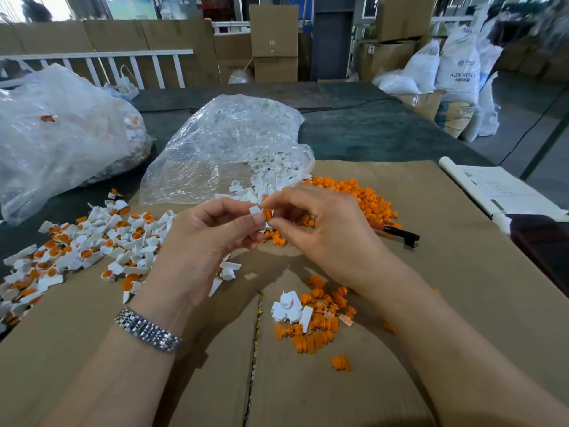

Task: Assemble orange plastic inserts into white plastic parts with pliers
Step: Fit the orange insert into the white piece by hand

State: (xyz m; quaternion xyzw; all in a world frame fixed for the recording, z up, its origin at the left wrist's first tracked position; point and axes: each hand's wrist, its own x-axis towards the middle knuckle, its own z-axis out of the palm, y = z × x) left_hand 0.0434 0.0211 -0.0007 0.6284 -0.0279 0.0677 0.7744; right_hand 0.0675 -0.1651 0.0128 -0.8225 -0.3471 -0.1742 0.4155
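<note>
Two hands, two little pieces
The left hand (215,238) pinches a white part (255,210); the right hand (320,232) pinches an orange insert (267,214) against it (pliers (397,233) lie nearby).

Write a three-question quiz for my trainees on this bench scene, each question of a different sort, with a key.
1. True or false: the pliers are in the right hand.
2. Which hand pinches the orange insert? A) left B) right C) neither
3. Fill in: the pile of assembled parts lies on the person's ____ side.

Key
1. False; the pliers lie on the cardboard beyond the right hand.
2. B; the left hand holds the white part.
3. Left.
</note>
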